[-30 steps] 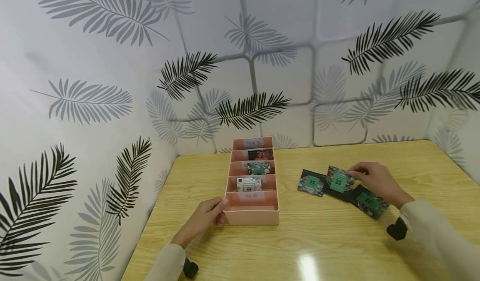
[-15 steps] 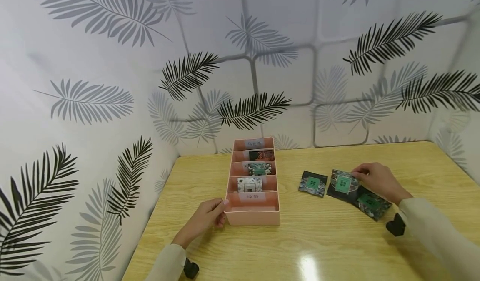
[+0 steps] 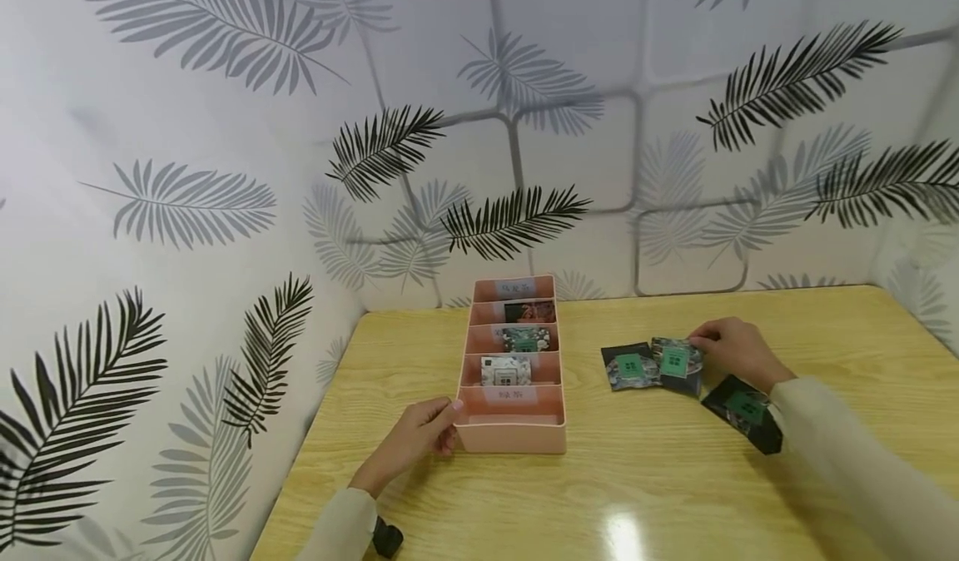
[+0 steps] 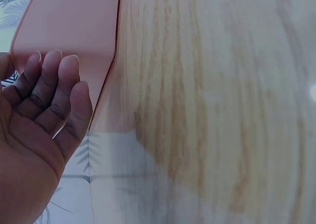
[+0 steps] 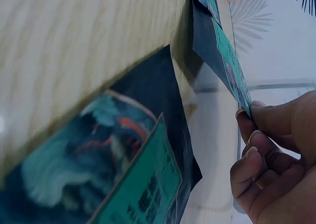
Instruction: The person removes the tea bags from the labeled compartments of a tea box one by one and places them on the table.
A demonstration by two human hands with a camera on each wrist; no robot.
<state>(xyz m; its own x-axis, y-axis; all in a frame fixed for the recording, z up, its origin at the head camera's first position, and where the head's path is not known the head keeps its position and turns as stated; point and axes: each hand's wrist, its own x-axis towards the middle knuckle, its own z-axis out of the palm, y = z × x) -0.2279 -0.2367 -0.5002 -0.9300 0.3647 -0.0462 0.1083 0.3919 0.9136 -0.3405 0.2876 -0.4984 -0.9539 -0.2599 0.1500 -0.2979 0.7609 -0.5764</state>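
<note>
In the head view, a pink divided box (image 3: 511, 438) stands on the table, with tea packets in several of its compartments. My left hand (image 3: 419, 432) grips its near left corner, thumb at the rim; the left wrist view shows the fingers (image 4: 64, 83) bent against the pink wall (image 4: 74, 17). My right hand (image 3: 737, 351) pinches a dark tea packet with a green label (image 3: 674, 363) by its upper right corner, tilted up. It overlaps another tea packet (image 3: 628, 367) to its left. A third tea packet (image 3: 743, 411) lies under my right wrist, large in the right wrist view.
The box's nearest compartment (image 3: 509, 407) has a paper label on its back wall. A patterned wall (image 3: 599, 153) rises behind the wooden table (image 3: 524, 511), and also along its left side.
My right hand has shifted left with the pinched packet, away from the right-hand packet and over the left-hand one's edge. My left hand stays at the box corner.
</note>
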